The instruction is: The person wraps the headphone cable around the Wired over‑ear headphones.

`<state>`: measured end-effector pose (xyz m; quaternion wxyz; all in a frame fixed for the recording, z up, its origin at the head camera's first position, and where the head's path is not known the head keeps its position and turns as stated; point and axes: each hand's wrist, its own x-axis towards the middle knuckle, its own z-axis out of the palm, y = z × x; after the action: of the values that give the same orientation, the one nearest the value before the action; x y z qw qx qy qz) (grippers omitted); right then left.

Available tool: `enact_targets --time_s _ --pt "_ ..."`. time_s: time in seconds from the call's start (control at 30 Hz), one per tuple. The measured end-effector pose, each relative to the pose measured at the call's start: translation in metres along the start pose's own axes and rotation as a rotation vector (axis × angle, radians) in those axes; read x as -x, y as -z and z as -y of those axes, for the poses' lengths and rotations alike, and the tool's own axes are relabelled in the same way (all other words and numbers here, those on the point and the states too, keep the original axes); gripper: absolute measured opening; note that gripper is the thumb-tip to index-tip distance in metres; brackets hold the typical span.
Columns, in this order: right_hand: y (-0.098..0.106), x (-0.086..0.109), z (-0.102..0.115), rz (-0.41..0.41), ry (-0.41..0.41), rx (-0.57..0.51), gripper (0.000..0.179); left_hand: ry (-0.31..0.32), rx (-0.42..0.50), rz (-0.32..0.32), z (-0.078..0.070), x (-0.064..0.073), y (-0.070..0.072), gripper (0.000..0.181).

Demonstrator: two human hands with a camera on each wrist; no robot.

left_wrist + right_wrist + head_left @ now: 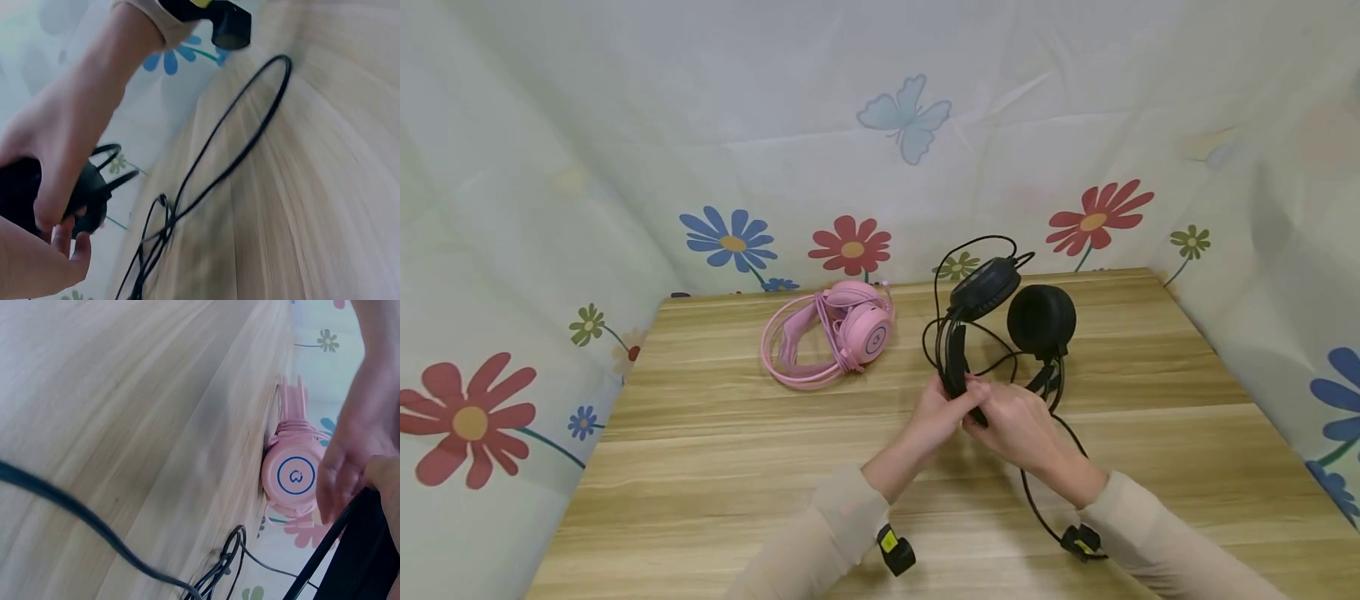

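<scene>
Both hands hold black headphones (956, 360) by the headband, slightly above the wooden table. My left hand (934, 414) grips the band from the left, its thumb lying across the padded strip. Close beside it, my right hand (1021, 427) grips the same band from the right, and the two hands meet at the thumbs. One black ear cup (985, 289) points away at the far end of the band. The other ear cup (1041, 320) stands to its right with the cushion showing. A thin black cable (234, 165) loops down onto the table.
Pink headphones (867, 333) with their cord wound round them lie on the table (715, 467), left of the hands. A flower-print curtain (775, 158) stands behind the table and along both sides. Some cable runs under the right forearm toward the near side.
</scene>
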<state>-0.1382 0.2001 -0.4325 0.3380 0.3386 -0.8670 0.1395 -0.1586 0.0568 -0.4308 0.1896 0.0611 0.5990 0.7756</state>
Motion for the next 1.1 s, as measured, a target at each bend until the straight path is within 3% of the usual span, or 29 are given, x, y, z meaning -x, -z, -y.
enact_targets --time_s 0.13,0.27,0.47,0.73,0.9,1.1 --pt "-0.003 -0.004 0.004 -0.003 0.006 0.031 0.030 0.013 0.118 -0.079 -0.003 0.000 -0.006 0.021" --pt "-0.006 -0.007 0.010 -0.014 0.020 0.059 0.016 0.021 0.233 -0.159 -0.007 0.000 -0.010 0.027" --pt "-0.009 -0.011 0.016 -0.016 0.015 0.066 0.022 -0.012 0.320 -0.223 -0.012 0.002 -0.012 0.026" --pt "-0.007 -0.018 0.020 -0.025 -0.002 0.093 0.029 -0.107 0.294 -0.142 -0.022 0.003 -0.004 0.023" --pt "-0.001 -0.017 0.018 0.006 -0.001 0.099 0.049 -0.144 0.256 -0.075 -0.030 0.005 0.009 0.026" --pt "0.000 -0.009 0.013 -0.008 0.035 0.098 0.058 -0.148 0.201 -0.067 -0.034 0.010 0.018 0.011"
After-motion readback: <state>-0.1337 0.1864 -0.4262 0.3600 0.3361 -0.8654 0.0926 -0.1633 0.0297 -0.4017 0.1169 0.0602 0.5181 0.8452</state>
